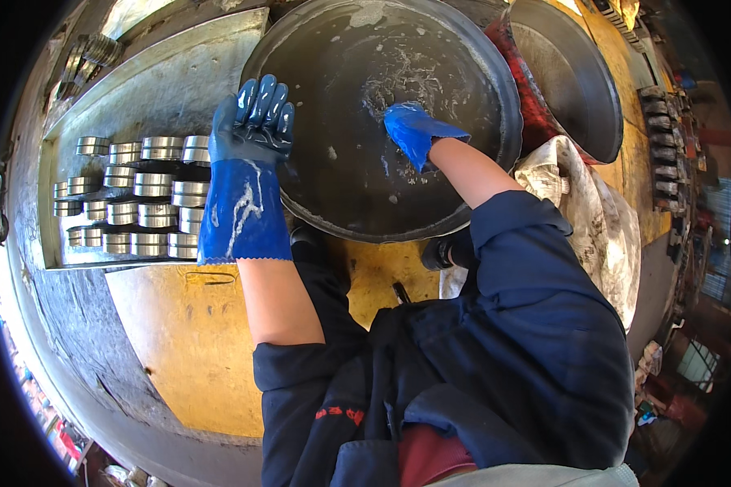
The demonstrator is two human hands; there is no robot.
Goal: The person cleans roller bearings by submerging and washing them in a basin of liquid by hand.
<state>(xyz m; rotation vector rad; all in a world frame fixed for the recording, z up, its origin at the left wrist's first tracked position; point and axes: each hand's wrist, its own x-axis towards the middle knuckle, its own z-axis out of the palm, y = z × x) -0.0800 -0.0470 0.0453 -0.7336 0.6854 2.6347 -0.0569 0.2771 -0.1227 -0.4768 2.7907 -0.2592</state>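
Note:
My left hand (253, 125), in a wet blue rubber glove, is held palm up at the left rim of a large round metal basin (508, 79). Its fingers are partly curled, and nothing shows in the palm. The glove's long cuff hides part of the rows of shiny metal rings (153, 184), which look like bearing rings. My right hand (405, 125), gloved the same way, reaches into the basin's dark liquid (341, 164). Ripples and foam surround it. The fingers are under the surface, so whatever they touch is hidden.
The rings stand in a shallow metal tray (152, 79) left of the basin. Another round pan (560, 67) with a red outer side leans at the right, beside a stained white cloth (591, 225). More metal parts (664, 146) line the far right. Yellow boards (189, 353) lie below the tray.

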